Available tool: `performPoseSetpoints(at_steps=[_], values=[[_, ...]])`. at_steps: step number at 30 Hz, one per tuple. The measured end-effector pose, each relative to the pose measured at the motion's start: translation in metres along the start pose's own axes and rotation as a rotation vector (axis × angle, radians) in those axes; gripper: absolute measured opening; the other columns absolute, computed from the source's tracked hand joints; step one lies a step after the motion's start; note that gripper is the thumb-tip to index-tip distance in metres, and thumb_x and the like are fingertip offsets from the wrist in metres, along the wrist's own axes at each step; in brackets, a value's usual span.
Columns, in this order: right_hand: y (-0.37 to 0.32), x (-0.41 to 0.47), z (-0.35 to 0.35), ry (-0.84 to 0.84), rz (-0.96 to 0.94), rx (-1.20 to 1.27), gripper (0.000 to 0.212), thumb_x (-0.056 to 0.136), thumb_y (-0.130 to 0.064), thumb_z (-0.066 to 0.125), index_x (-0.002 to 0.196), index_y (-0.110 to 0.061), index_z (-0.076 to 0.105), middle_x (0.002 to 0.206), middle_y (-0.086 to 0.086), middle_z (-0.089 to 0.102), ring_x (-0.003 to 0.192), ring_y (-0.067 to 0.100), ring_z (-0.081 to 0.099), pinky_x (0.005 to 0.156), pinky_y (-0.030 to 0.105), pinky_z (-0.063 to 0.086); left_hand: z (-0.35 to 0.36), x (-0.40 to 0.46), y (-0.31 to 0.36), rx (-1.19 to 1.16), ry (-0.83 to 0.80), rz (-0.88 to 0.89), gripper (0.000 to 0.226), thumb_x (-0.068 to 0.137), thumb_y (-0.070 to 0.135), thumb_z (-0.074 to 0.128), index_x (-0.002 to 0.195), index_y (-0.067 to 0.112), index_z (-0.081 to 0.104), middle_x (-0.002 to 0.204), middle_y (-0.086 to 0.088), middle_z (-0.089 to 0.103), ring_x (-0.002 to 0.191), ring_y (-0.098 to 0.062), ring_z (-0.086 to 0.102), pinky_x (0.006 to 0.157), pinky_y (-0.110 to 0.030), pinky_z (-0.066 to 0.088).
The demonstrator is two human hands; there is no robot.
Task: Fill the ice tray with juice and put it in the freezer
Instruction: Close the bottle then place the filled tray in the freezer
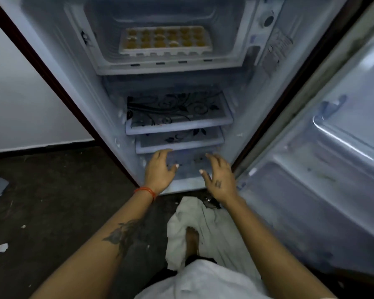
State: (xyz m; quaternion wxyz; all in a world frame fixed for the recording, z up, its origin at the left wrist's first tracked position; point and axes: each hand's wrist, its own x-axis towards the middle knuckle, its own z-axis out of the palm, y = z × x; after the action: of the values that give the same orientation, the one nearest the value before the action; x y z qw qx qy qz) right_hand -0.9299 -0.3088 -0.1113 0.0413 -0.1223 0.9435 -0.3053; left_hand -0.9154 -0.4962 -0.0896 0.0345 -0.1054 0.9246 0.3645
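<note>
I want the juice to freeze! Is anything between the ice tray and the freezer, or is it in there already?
Nothing is in the way. The ice tray, filled with orange juice, already sits inside the freezer compartment at the top of the fridge. Both hands, left hand and right hand, are empty and low down. The fridge door is open.

Home kitchen corner: open fridge [181, 104] with patterned shelves [177, 124], plain wall [20, 93], dark littered floor [52, 190].
</note>
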Motion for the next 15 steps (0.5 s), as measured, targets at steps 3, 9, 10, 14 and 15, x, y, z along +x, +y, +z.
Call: performPoseSetpoints(at_steps=[3,9,10,14,15], values=[[0.027,-0.055,0.017,-0.133,0.16,-0.066,0.055,0.091,-0.028,0.056,0.139,-0.007,0.041,0.143,0.02,0.041,0.13,0.037,0.039,0.109,0.041,0.033,0.021,-0.034,-0.022,0.067,-0.164,-0.021,0.052,0.09,0.02,0.062,0.136,0.007,0.044,0.14,-0.016,0.046,0.127,-0.033,0.045,0.101,-0.036,0.037],[0.059,-0.169,0.016,-0.22,0.394,-0.119,0.056,0.093,-0.028,0.054,0.142,-0.01,0.034,0.145,0.016,0.036,0.131,0.034,0.036,0.108,0.035,0.031,0.051,-0.097,-0.049,0.093,-0.297,-0.031,0.048,0.086,0.016,0.064,0.132,0.007,0.05,0.135,-0.017,0.05,0.119,-0.033,0.052,0.099,-0.035,0.041],[0.064,-0.189,0.01,-0.222,0.429,-0.136,0.057,0.093,-0.029,0.053,0.143,-0.01,0.034,0.146,0.015,0.035,0.131,0.033,0.035,0.108,0.035,0.031,0.058,-0.107,-0.047,0.107,-0.333,-0.015,0.048,0.086,0.015,0.065,0.131,0.006,0.051,0.133,-0.018,0.051,0.118,-0.033,0.053,0.099,-0.034,0.041],[0.088,-0.257,-0.024,-0.1,0.57,-0.162,0.057,0.091,-0.031,0.056,0.14,-0.01,0.039,0.145,0.017,0.037,0.131,0.034,0.036,0.108,0.038,0.035,0.089,-0.138,-0.021,0.146,-0.522,0.094,0.051,0.085,0.018,0.065,0.133,0.008,0.049,0.134,-0.017,0.05,0.121,-0.032,0.052,0.101,-0.034,0.042],[0.095,-0.272,-0.036,-0.039,0.61,-0.162,0.056,0.09,-0.03,0.058,0.139,-0.008,0.042,0.143,0.019,0.04,0.13,0.035,0.038,0.107,0.039,0.036,0.097,-0.143,-0.007,0.166,-0.55,0.147,0.051,0.087,0.018,0.063,0.134,0.009,0.048,0.135,-0.016,0.049,0.122,-0.03,0.05,0.101,-0.031,0.039]])
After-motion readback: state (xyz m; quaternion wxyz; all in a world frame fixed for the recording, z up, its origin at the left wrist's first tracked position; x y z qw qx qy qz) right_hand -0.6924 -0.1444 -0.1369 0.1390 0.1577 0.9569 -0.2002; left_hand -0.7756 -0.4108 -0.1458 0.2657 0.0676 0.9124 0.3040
